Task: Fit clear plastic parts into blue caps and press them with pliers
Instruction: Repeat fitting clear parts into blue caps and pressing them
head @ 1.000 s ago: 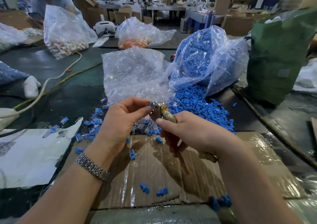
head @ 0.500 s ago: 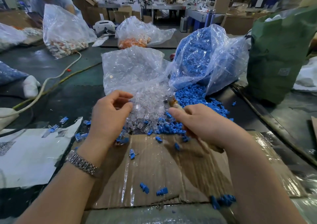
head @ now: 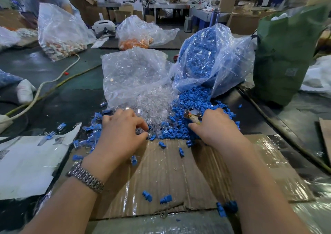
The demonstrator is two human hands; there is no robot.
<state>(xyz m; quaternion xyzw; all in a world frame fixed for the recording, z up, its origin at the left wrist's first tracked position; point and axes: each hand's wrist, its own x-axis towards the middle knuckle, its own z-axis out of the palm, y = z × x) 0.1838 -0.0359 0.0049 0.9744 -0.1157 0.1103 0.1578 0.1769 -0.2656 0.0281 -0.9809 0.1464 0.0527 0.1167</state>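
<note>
We've got the left hand (head: pixel 121 131) down on the spilled heap of clear plastic parts (head: pixel 155 104), fingers curled and thumb and fingertips pinching at one small clear piece right at the heap's near edge. Over on the right hand (head: pixel 216 126), the fingers are wrapped round the pliers (head: pixel 192 116), whose metal tip pokes out past the thumb, while the index finger stretches into the blue caps (head: pixel 195 97) pouring from their plastic bag (head: pixel 211 58). Both piles sit side by side, touching, just beyond the taped cardboard sheet (head: pixel 170 176), with finished blue-and-clear pieces (head: pixel 89 135) scattered left of our left hand.
</note>
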